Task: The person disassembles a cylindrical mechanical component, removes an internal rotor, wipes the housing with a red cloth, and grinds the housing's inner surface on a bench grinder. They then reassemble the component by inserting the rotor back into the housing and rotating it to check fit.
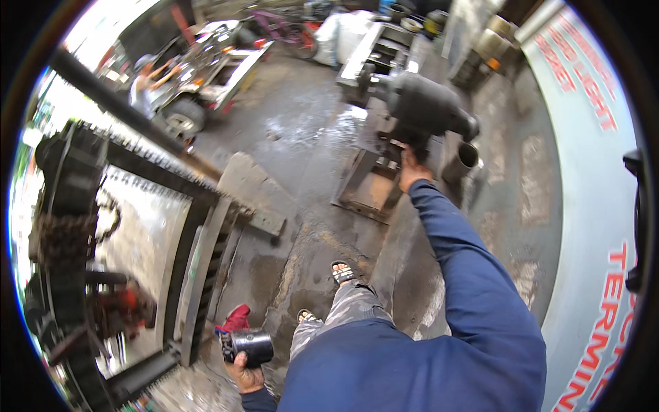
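In my left hand [245, 376], low and left of my body, is a black cylindrical motor housing [252, 347], its fingers curled under it. A red cloth [237, 318] shows just beyond the housing; whether my hand holds it too I cannot tell. My right arm stretches forward, and my right hand [414, 169] touches the front of a metal stand [371, 180] just under a large dark bench grinder [427, 103]. Its visible fingers point forward, with their tips partly hidden against the stand. An upright metal pipe [461, 163] stands right of that hand.
A tall steel frame with chain [199, 275] rises close on my left. A wedge-shaped slab [250, 196] lies on the floor ahead. Farther off, a person [143, 89] is beside a wheeled vehicle chassis [199, 103]. A lettered light-blue panel [583, 185] stands at the right.
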`<state>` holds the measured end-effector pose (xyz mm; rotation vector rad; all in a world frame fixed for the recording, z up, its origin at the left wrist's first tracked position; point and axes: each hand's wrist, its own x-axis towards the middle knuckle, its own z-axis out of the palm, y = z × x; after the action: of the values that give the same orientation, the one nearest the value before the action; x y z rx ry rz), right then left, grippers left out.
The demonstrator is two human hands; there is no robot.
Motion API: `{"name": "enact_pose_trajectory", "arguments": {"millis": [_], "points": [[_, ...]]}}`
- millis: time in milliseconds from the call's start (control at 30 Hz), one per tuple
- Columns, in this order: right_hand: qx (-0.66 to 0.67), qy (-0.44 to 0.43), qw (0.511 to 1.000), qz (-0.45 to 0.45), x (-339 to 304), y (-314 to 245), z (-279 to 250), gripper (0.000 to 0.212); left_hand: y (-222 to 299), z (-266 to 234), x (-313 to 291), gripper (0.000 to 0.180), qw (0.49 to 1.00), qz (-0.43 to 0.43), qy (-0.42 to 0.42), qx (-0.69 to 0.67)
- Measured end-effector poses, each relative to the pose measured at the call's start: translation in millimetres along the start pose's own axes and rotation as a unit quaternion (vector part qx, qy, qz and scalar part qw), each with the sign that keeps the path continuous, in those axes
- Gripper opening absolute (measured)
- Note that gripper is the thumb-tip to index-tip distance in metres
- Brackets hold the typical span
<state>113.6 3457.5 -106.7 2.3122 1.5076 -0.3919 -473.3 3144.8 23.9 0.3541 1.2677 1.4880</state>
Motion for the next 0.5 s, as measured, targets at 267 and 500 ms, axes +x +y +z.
{"name": "enact_pose_trajectory", "arguments": {"millis": [267, 500], "points": [[-0.386, 0.032, 0.875, -0.29, 117, 19, 12, 0.031, 11, -75, -61, 0.08, 0.989, 0.072, 0.114, -0.057], [-0.34, 0.096, 0.823, -0.445, 10, -148, 72, 0.034, 32, -254, -170, 0.083, 0.955, 0.15, 0.213, -0.143]]}}
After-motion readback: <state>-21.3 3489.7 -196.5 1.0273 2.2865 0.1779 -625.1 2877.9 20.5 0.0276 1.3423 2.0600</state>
